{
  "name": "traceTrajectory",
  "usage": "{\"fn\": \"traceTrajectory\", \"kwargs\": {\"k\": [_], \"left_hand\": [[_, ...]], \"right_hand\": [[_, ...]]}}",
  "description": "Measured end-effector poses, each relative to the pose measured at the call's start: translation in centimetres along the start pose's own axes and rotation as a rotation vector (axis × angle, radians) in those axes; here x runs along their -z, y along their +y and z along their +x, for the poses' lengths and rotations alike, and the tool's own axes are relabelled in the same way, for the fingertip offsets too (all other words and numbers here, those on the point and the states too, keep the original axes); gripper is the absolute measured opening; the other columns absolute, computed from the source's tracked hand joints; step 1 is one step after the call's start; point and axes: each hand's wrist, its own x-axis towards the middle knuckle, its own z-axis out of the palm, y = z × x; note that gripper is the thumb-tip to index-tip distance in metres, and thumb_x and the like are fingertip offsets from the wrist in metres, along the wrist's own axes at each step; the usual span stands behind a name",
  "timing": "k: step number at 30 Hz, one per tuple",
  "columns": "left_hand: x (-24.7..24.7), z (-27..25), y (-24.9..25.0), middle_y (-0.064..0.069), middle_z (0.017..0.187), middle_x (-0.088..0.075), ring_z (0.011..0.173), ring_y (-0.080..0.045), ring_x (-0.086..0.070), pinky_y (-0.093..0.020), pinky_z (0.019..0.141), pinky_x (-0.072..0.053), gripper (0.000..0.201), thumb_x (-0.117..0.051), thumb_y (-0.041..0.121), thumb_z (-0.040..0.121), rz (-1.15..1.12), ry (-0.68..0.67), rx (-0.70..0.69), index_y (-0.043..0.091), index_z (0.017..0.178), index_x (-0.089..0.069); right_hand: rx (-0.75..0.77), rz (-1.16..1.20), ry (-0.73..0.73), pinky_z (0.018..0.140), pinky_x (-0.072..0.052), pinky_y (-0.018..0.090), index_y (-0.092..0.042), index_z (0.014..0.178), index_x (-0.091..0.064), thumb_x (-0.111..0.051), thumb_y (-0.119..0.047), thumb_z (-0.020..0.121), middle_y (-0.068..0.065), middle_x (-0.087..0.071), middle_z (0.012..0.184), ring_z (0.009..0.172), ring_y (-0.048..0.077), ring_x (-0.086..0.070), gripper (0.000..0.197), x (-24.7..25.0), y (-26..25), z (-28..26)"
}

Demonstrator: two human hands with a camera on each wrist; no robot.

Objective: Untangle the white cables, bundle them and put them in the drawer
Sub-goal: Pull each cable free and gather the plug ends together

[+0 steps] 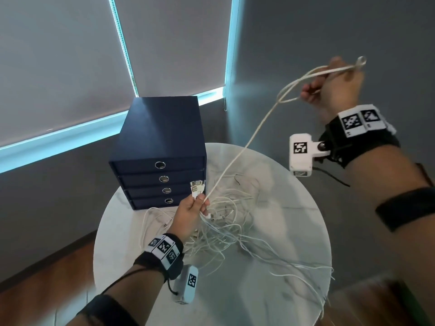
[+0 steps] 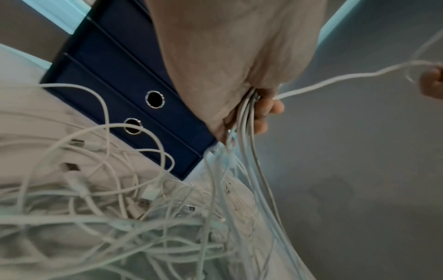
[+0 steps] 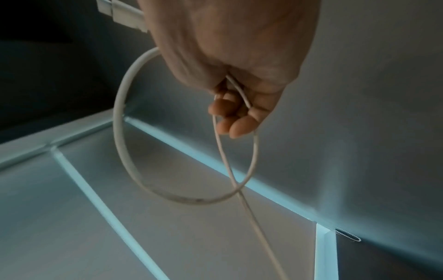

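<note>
A tangle of white cables (image 1: 226, 222) (image 2: 134, 214) lies on the round white table (image 1: 294, 267). My left hand (image 1: 191, 211) (image 2: 239, 66) grips several cable ends, their plugs (image 1: 196, 187) sticking up above the fist and the cords hanging below it. One white cable (image 1: 244, 149) (image 2: 335, 79) runs taut from that fist up to my right hand (image 1: 334, 88) (image 3: 230, 62), raised high at the right, which holds it doubled into a loop (image 3: 153, 178). A dark blue drawer unit (image 1: 162, 149) (image 2: 115, 75) stands at the table's back left, all its drawers closed.
Grey roller blinds (image 1: 70, 55) cover the window behind the drawer unit, and a grey wall (image 1: 329, 31) stands to the right. The table's edge (image 1: 101, 231) drops to a wooden floor (image 1: 47, 278) at the left. Loose cable ends trail off the table's right front.
</note>
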Motion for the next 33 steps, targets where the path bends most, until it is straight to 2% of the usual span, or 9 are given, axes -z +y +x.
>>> {"fn": "traceTrajectory", "kwargs": {"k": [5, 8, 10, 13, 17, 21, 24, 28, 33], "left_hand": [[0.3, 0.4, -0.1, -0.007, 0.068, -0.049, 0.054, -0.007, -0.053, -0.024, 0.066, -0.043, 0.036, -0.042, 0.025, 0.108, -0.024, 0.03, 0.055, 0.01, 0.081, -0.061], [-0.7, 0.7, 0.9, 0.001, 0.057, -0.043, 0.049, -0.009, -0.051, -0.03, 0.067, -0.047, 0.034, -0.044, 0.021, 0.107, -0.16, 0.045, 0.079, 0.006, 0.081, -0.059], [-1.3, 1.0, 1.6, 0.003, 0.054, -0.04, 0.045, -0.01, -0.047, -0.032, 0.066, -0.053, 0.034, -0.044, 0.019, 0.107, -0.203, 0.053, 0.092, 0.003, 0.081, -0.059], [-1.9, 0.9, 2.5, 0.006, 0.051, -0.046, 0.044, -0.009, -0.041, -0.034, 0.065, -0.058, 0.027, -0.042, 0.016, 0.107, -0.247, 0.023, 0.093, 0.0, 0.089, -0.055], [-1.9, 0.9, 2.3, 0.009, 0.048, -0.045, 0.045, -0.008, -0.04, -0.044, 0.076, -0.057, 0.026, -0.043, 0.017, 0.107, -0.245, -0.009, 0.11, -0.003, 0.096, -0.055], [-2.1, 0.9, 1.6, 0.009, 0.05, -0.042, 0.045, -0.008, -0.042, -0.044, 0.073, -0.057, 0.028, -0.043, 0.017, 0.107, -0.244, 0.002, 0.146, -0.001, 0.09, -0.056], [-2.6, 0.9, 1.5, 0.008, 0.05, -0.04, 0.045, -0.01, -0.041, -0.037, 0.065, -0.059, 0.029, -0.044, 0.017, 0.107, -0.232, 0.012, 0.17, 0.0, 0.086, -0.056], [-2.6, 0.7, 1.4, -0.001, 0.056, -0.043, 0.049, -0.015, -0.05, -0.056, 0.079, -0.055, 0.03, -0.045, 0.019, 0.107, -0.193, 0.014, 0.19, -0.001, 0.087, -0.057], [-1.9, 0.3, 1.2, -0.013, 0.078, -0.067, 0.068, -0.024, -0.065, -0.039, 0.065, -0.057, 0.03, -0.046, 0.018, 0.106, -0.338, 0.206, 0.309, 0.003, 0.089, -0.065]], "right_hand": [[0.007, -0.183, 0.037, 0.042, -0.052, 0.032, -0.012, 0.076, -0.052, -0.045, -0.017, 0.102, 0.001, -0.059, 0.051, 0.042, 0.018, -0.06, 0.027, 2.9, 2.8, -0.4], [-0.035, -0.517, -0.095, 0.054, -0.055, 0.045, -0.017, 0.067, -0.057, -0.057, 0.001, 0.09, 0.004, -0.06, 0.06, 0.046, 0.025, -0.06, 0.03, 3.8, 7.0, -2.6], [-0.058, -0.757, -0.244, 0.062, -0.056, 0.04, -0.016, 0.063, -0.061, -0.061, 0.0, 0.084, 0.004, -0.063, 0.059, 0.052, 0.022, -0.061, 0.027, 4.4, 9.6, -4.5], [-0.107, -1.029, -0.507, 0.058, -0.044, 0.022, -0.016, 0.075, -0.067, -0.064, -0.01, 0.085, -0.003, -0.065, 0.066, 0.057, 0.009, -0.059, 0.012, 5.6, 12.8, -7.5], [-0.175, -1.345, -0.789, 0.084, -0.046, 0.028, -0.025, 0.099, -0.065, -0.055, -0.009, 0.085, 0.004, -0.067, 0.108, 0.1, 0.023, -0.062, 0.023, 6.5, 15.6, -9.3], [-0.057, -1.303, -0.813, 0.11, -0.037, 0.035, -0.017, 0.137, -0.049, -0.053, -0.011, 0.092, 0.005, -0.047, 0.14, 0.128, 0.023, -0.049, 0.046, 4.3, 15.4, -10.9], [0.087, -1.101, -0.959, 0.103, -0.043, 0.033, -0.024, 0.122, -0.061, -0.057, -0.03, 0.095, -0.006, -0.059, 0.126, 0.115, 0.013, -0.056, 0.028, 1.6, 14.8, -12.7], [0.033, -1.131, -1.215, 0.065, -0.042, 0.022, -0.03, 0.071, -0.062, -0.057, -0.03, 0.095, -0.015, -0.06, 0.07, 0.068, 0.0, -0.055, 0.025, -0.7, 14.7, -14.9], [-0.052, -1.06, -0.98, 0.07, -0.051, 0.029, -0.02, 0.077, -0.069, -0.052, -0.022, 0.094, -0.007, -0.07, 0.079, 0.07, 0.008, -0.063, 0.024, -1.2, 15.4, -14.3]]}}
